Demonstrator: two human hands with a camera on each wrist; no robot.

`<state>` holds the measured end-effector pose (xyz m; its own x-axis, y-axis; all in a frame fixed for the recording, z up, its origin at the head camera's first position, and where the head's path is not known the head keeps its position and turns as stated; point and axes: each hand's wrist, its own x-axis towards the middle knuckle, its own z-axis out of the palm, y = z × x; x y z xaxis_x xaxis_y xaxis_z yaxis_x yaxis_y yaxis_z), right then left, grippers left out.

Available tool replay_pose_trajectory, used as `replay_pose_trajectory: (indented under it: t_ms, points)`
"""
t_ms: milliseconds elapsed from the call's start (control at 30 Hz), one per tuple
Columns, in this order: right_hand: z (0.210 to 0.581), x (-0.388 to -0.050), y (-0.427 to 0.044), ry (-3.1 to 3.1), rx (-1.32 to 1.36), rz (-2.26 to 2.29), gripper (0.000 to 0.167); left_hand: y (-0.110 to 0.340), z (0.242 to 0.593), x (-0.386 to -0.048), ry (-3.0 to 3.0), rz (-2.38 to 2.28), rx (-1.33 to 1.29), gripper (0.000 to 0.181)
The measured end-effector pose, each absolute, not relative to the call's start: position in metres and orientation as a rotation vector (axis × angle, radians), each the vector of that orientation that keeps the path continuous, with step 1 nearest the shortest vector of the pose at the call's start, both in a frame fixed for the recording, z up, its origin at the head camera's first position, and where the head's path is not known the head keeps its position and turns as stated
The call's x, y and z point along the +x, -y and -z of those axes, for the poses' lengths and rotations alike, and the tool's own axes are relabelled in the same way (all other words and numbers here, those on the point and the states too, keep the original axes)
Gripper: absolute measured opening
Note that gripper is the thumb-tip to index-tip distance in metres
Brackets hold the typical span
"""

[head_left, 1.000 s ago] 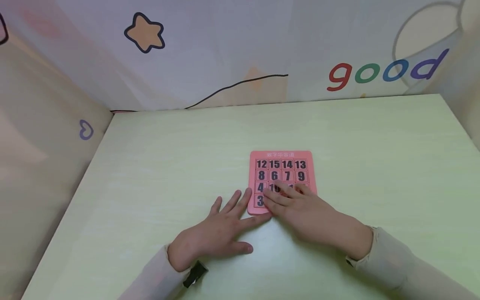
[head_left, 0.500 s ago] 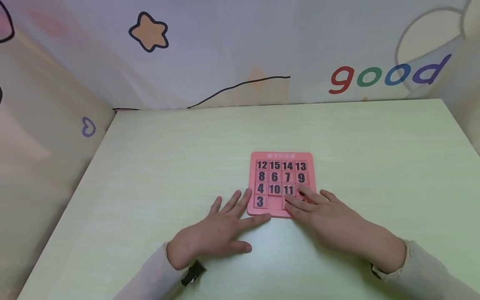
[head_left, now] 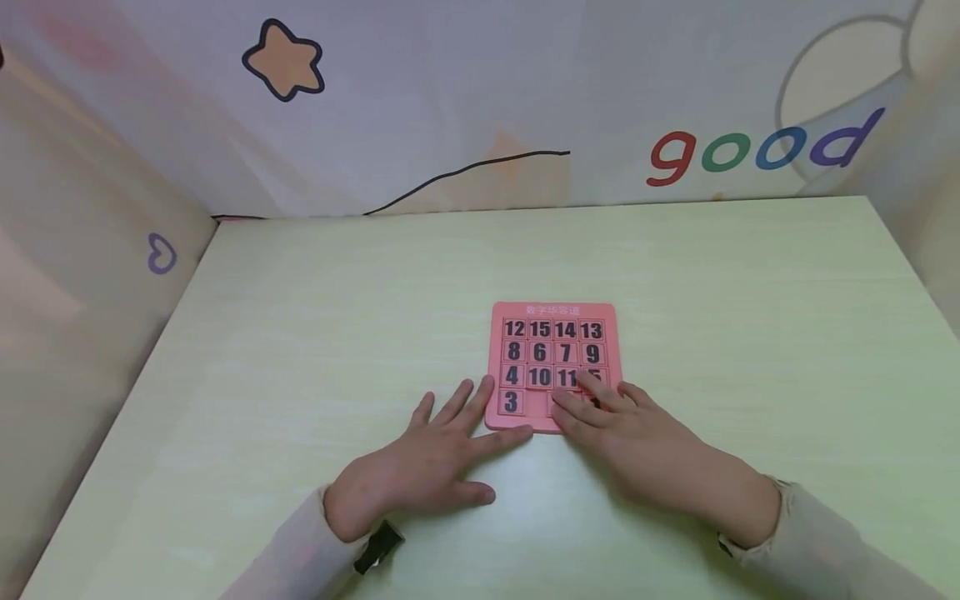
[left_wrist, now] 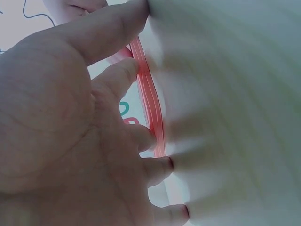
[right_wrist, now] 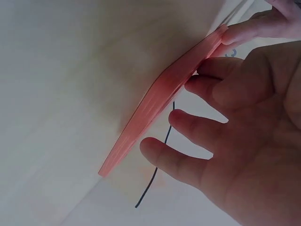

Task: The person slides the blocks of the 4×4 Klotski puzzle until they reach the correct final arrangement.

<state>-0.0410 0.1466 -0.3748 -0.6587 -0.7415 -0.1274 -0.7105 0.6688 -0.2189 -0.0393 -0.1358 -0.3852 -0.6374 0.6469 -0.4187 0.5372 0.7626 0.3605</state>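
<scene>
A pink number slide puzzle (head_left: 540,353) lies flat on the table, with black numerals on its square tiles. In its bottom row a gap (head_left: 535,404) shows just right of the 3 tile (head_left: 512,402). My left hand (head_left: 420,475) is spread on the table; one fingertip touches the puzzle's left side and another its front edge. My right hand (head_left: 645,446) reaches in from the right, fingers extended over the lower right tiles. Its fingertips rest on a bottom-row tile (head_left: 551,404) beside the gap, mostly covered. The right wrist view shows the puzzle's pink side edge (right_wrist: 155,101) beyond the fingers.
The pale green table (head_left: 337,308) reaches back to a printed cloth wall (head_left: 450,92) with a star and the word "good". Another cloth side (head_left: 90,317) stands at the left. A black clip-like piece (head_left: 378,546) sits by the left cuff.
My right hand moves right across the bottom row, uncovering the gap, then slightly back left. The tile beside the gap shifts a little left with it. My left hand stays in place.
</scene>
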Motion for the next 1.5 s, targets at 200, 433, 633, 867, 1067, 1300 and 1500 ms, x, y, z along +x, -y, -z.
replay_pose_trajectory:
  t_ms: [200,433,633,867,1067,1300,1500]
  points:
    - [0.370,-0.040,-0.136,-2.654,-1.118,0.263,0.055,0.136,0.381,-0.042,-2.428,-0.236,0.890,0.074]
    - [0.369,-0.039,-0.122,-2.647,-1.111,0.228,0.056,0.136,0.377,-0.041,-2.435,-0.252,0.898,0.073]
    - [0.367,-0.040,-0.123,-2.622,-1.082,0.226,0.055,0.135,0.379,-0.039,-2.433,-0.261,0.901,0.073]
    - [0.368,-0.042,-0.128,-2.606,-1.075,0.270,0.055,0.133,0.384,-0.038,-2.423,-0.270,0.888,0.075]
    - [0.368,-0.045,-0.130,-2.618,-1.081,0.240,0.052,0.133,0.384,-0.039,-2.418,-0.269,0.882,0.074]
    - [0.361,-0.049,-0.141,-2.645,-0.953,0.199,0.054,0.133,0.384,-0.039,-2.417,-0.277,0.861,0.073]
    - [0.351,-0.050,-0.156,-2.633,-0.896,0.194,0.061,0.134,0.384,-0.040,-2.417,-0.282,0.858,0.073]
